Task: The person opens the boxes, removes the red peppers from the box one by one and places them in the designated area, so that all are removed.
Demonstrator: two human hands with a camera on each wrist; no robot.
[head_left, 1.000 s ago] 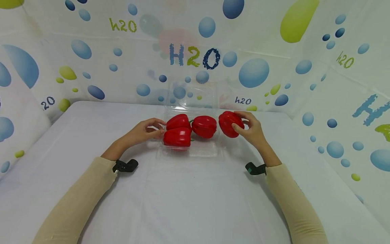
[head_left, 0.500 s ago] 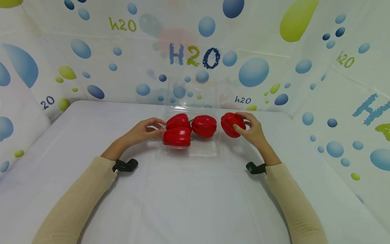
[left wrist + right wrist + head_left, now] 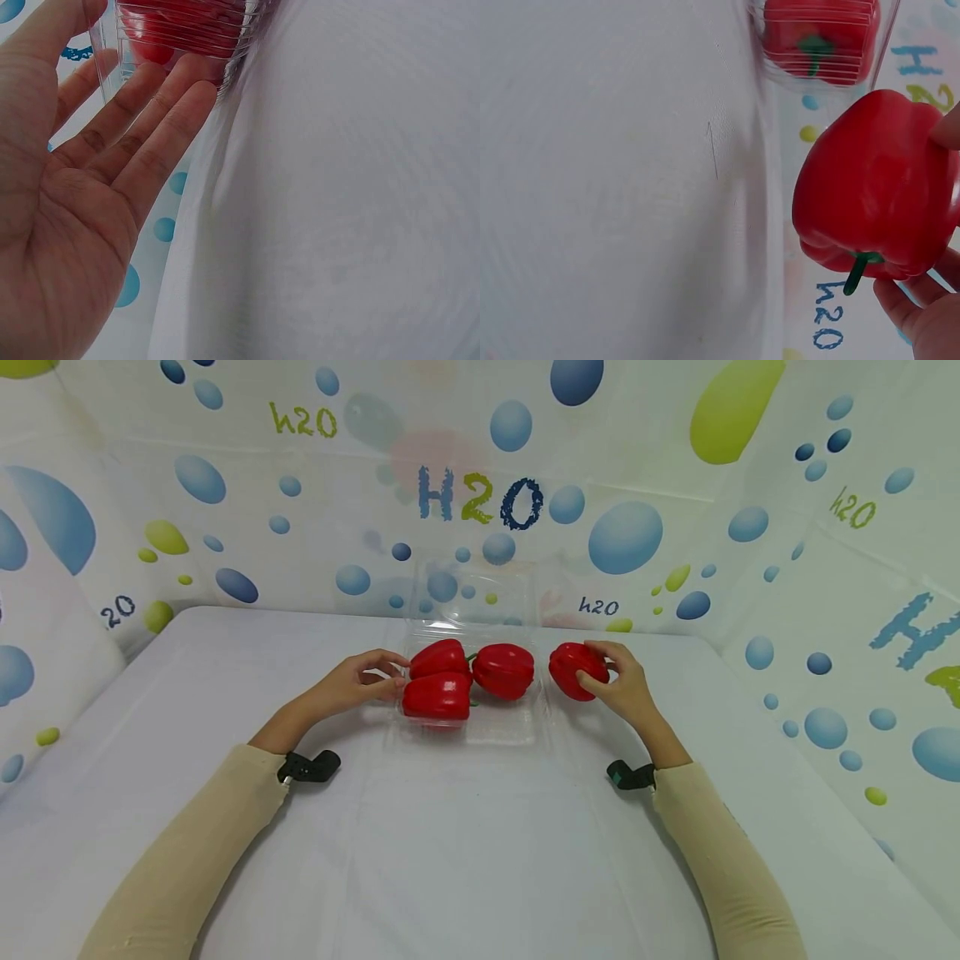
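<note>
R hand [image 3: 626, 681] grips red bell pepper [image 3: 576, 670] just right of clear plastic clamshell tray [image 3: 465, 733]. L hand [image 3: 360, 681], fingers straight, presses tray's left wall; three peppers inside.

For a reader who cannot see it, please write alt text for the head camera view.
A person's right hand holds a red pepper just right of a clear plastic box with three red peppers inside, while the left hand touches the box's left side. The box sits on a white table with its lid open.
</note>
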